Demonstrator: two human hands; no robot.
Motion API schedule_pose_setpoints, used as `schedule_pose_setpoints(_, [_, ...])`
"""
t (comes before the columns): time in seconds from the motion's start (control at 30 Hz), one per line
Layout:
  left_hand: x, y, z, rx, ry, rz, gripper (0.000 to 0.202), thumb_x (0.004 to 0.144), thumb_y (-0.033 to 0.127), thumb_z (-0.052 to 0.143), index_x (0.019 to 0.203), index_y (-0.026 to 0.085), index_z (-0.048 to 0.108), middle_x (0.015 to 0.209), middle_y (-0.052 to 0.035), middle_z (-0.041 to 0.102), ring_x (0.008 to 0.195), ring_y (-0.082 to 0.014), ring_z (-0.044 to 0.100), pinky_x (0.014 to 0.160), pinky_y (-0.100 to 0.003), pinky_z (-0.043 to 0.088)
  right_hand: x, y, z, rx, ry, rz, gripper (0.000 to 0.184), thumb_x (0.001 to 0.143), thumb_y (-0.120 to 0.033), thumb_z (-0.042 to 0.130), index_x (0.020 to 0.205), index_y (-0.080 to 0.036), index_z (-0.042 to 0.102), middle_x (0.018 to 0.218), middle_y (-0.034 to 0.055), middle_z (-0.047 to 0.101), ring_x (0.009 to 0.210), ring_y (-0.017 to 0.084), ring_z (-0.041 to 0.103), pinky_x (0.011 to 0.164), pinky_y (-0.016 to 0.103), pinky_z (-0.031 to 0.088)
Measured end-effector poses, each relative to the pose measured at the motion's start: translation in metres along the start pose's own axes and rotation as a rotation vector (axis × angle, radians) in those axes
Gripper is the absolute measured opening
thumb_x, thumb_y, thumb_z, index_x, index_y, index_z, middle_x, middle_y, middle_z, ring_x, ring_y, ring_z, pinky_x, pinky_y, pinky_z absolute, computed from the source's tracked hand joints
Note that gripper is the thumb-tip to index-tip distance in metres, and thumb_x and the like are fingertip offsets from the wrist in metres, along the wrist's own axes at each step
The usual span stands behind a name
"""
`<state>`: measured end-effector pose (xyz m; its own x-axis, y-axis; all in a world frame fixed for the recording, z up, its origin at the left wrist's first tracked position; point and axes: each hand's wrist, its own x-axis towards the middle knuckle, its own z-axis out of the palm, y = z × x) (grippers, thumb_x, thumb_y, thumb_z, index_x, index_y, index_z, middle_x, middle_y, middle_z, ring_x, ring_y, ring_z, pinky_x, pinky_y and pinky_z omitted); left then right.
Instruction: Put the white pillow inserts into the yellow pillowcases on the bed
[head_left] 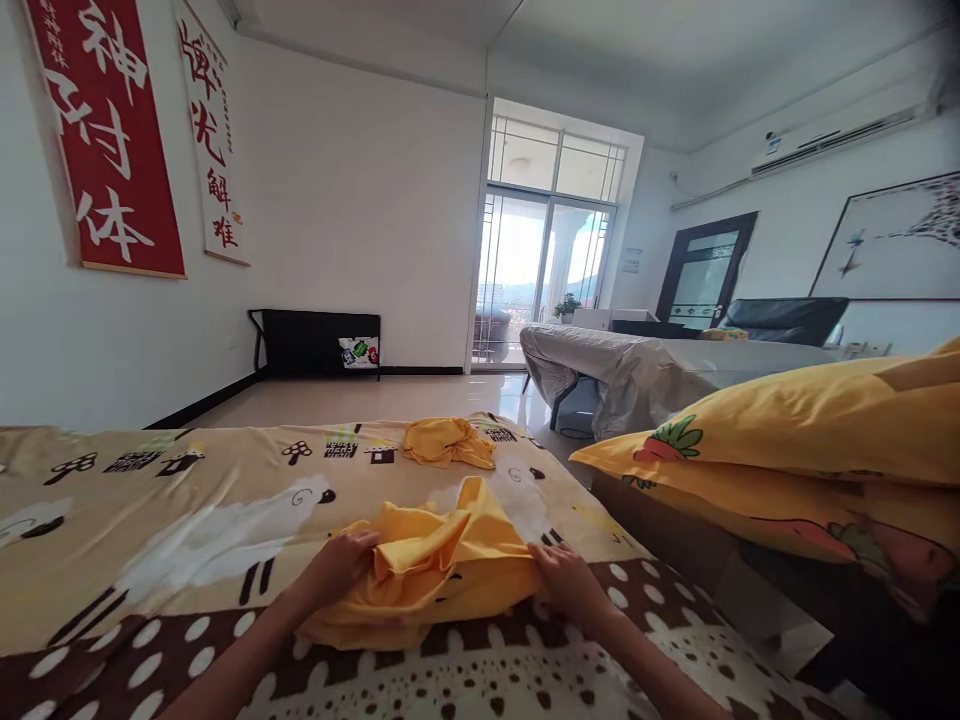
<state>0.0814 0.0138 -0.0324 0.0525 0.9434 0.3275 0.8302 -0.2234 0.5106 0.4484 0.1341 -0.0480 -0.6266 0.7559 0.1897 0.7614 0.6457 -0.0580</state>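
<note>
A crumpled yellow pillowcase (450, 560) lies on the bed in front of me, its top edge bunched and partly raised. My left hand (349, 560) pinches its left side, fingers closed on the fabric. At its right edge, my right hand (562, 580) grips the cloth between thumb and fingers. Farther back on the bed rests a second piece of yellow cloth (448, 442), crumpled and apart from both hands. Under everything spreads a beige and brown blanket (202, 530) printed with sheep and white dots.
Two yellow pillows (810, 420) with carrot prints are stacked at the right, beside the bed. Behind them stands a table under a plastic cover (637, 365). A black folded frame (315, 345) leans by the far wall, left of the glass door (544, 270).
</note>
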Motion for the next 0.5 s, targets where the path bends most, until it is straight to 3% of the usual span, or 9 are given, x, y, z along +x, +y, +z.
schedule_pose_setpoints(0.07, [0.009, 0.002, -0.021, -0.054, 0.126, -0.051, 0.016, 0.077, 0.024, 0.044, 0.071, 0.020, 0.059, 0.072, -0.0051, 0.064, 0.069, -0.0202, 0.059, 0.066, -0.027, 0.040, 0.008, 0.018, -0.034, 0.029, 0.167, 0.062, 0.044, 0.070, -0.016, 0.047, 0.112, -0.020, 0.059, 0.106, 0.0119, 0.067, 0.095, 0.028, 0.063, 0.085, 0.039, 0.047])
schedule_pose_setpoints(0.17, [0.027, 0.011, -0.074, -0.166, 0.350, -0.127, 0.019, 0.078, 0.034, 0.044, 0.078, 0.019, 0.056, 0.074, -0.0045, 0.062, 0.072, -0.0202, 0.057, 0.065, -0.026, 0.040, 0.024, 0.037, -0.102, 0.140, 0.498, 0.199, 0.034, 0.077, -0.018, 0.036, 0.104, -0.018, 0.058, 0.097, 0.0113, 0.068, 0.084, 0.023, 0.064, 0.073, 0.034, 0.049])
schedule_pose_setpoints(0.3, [0.048, 0.038, -0.140, -0.321, 0.553, -0.185, 0.029, 0.080, 0.046, 0.038, 0.088, 0.020, 0.049, 0.071, 0.0007, 0.055, 0.060, -0.0150, 0.050, 0.055, -0.023, 0.038, 0.048, 0.045, -0.192, 0.095, 0.750, 0.171, 0.031, 0.086, -0.027, 0.031, 0.098, -0.019, 0.058, 0.089, 0.0096, 0.068, 0.079, 0.022, 0.063, 0.066, 0.030, 0.045])
schedule_pose_setpoints(0.4, [0.047, 0.059, -0.171, -0.341, 0.706, -0.162, 0.027, 0.083, 0.045, 0.037, 0.084, 0.020, 0.047, 0.066, 0.0033, 0.047, 0.055, -0.0119, 0.042, 0.051, -0.021, 0.034, 0.057, 0.050, -0.235, -0.107, 0.792, 0.138, 0.033, 0.088, -0.037, 0.036, 0.100, -0.019, 0.060, 0.080, 0.0087, 0.067, 0.072, 0.024, 0.062, 0.062, 0.031, 0.040])
schedule_pose_setpoints(0.5, [0.032, 0.073, -0.193, -0.171, 0.757, -0.084, 0.028, 0.083, 0.043, 0.043, 0.073, 0.019, 0.048, 0.064, 0.0029, 0.045, 0.059, -0.0114, 0.041, 0.053, -0.020, 0.031, 0.059, 0.060, -0.253, -0.222, 0.734, 0.161, 0.031, 0.084, -0.045, 0.046, 0.091, -0.020, 0.064, 0.070, 0.0070, 0.065, 0.060, 0.023, 0.058, 0.059, 0.031, 0.037])
